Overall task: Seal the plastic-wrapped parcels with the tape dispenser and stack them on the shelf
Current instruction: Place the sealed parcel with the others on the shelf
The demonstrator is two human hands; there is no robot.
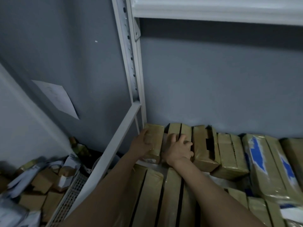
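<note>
Stacking is in hand: the left grip (144, 142) clasps the corner parcel (155, 136) on the shelf (132, 63), the right grip (177, 150) hooks the neighbouring parcel (174, 129); next, probably, both need pressing snug

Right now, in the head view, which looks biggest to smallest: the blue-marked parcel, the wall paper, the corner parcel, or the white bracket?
1. Biggest: blue-marked parcel, though nearest the camera.
2. The wall paper and corner parcel look about alike; I won't rank them.
3. Smallest: white bracket.
</note>
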